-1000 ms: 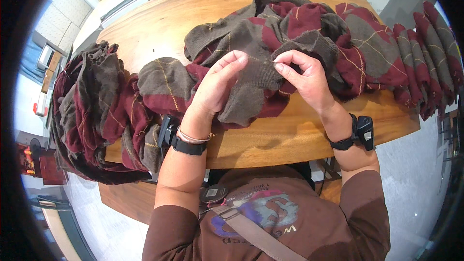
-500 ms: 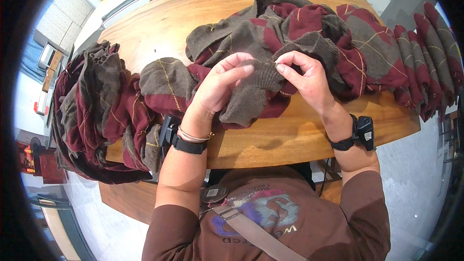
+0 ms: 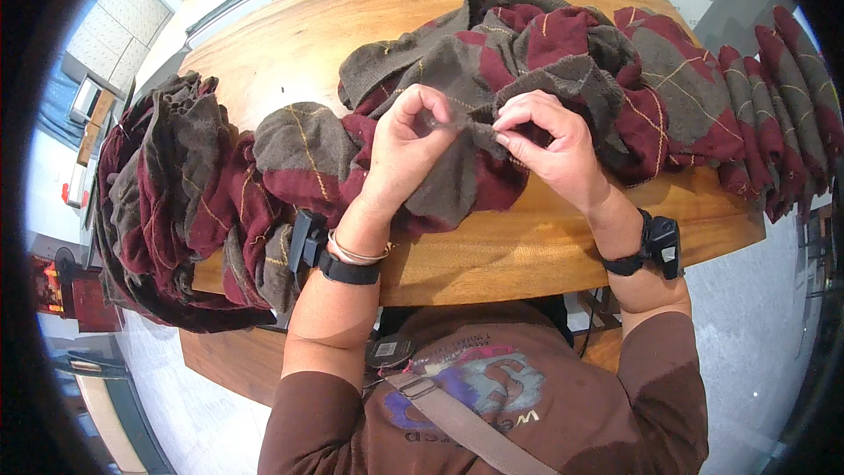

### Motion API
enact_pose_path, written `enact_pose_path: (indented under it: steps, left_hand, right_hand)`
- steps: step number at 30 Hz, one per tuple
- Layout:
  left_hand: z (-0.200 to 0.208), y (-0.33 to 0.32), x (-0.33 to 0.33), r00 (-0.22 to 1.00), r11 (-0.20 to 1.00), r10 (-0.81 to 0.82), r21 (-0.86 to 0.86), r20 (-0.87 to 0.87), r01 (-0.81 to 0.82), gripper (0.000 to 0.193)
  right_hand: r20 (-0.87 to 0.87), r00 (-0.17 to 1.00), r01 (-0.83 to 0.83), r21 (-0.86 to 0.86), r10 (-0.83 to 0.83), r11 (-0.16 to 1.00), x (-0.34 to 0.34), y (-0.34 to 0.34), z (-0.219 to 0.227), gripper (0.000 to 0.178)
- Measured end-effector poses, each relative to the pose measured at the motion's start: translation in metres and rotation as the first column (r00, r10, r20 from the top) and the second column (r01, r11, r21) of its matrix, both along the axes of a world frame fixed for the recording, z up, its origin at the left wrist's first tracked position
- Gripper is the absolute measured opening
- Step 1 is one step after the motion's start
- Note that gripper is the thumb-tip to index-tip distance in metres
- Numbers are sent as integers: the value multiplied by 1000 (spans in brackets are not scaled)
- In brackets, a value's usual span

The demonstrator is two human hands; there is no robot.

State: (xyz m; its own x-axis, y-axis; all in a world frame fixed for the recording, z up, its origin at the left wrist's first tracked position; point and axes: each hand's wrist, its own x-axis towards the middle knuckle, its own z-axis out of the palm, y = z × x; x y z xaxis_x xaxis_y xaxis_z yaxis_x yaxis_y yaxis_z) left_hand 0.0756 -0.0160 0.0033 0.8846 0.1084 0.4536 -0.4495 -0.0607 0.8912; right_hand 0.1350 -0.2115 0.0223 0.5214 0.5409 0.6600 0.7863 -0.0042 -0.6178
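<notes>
A grey and maroon argyle knit sweater (image 3: 444,189) lies bunched on the wooden table in front of me, its yellow lines crossing the knit. My left hand (image 3: 406,145) pinches a grey ribbed edge of it between thumb and fingertips. Close by on the right, my right hand (image 3: 552,142) grips the same edge in a similar pinch. A short stretch of grey knit runs between the two hands. Whatever lies right under the fingertips is too small to make out. Folds of the sweater rise behind both hands.
The wooden table (image 3: 281,44) curves around the knitwear. A heap of similar knit garments (image 3: 167,202) hangs over its left edge. Several folded knit pieces (image 3: 774,114) lie in a row at the right edge. A red box-like thing (image 3: 88,299) stands at far left.
The ribbed edge, which hung loosely below my fingers, is now gathered and drawn between both hands. My left hand has turned slightly, and my right fingers have curled further over the knit.
</notes>
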Motion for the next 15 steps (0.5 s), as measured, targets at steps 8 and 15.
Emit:
enact_pose_path:
  steps: [8, 15]
  left_hand:
    - [-6, -1, 4, 962, 961, 166, 185, 218, -208, 25]
    - [-3, -2, 2, 949, 939, 209, 223, 235, -262, 28]
  right_hand:
    - [243, 970, 17, -48, -5, 999, -3, 2, 5, 16]
    - [296, 955, 32, -48, -16, 998, -3, 3, 5, 16]
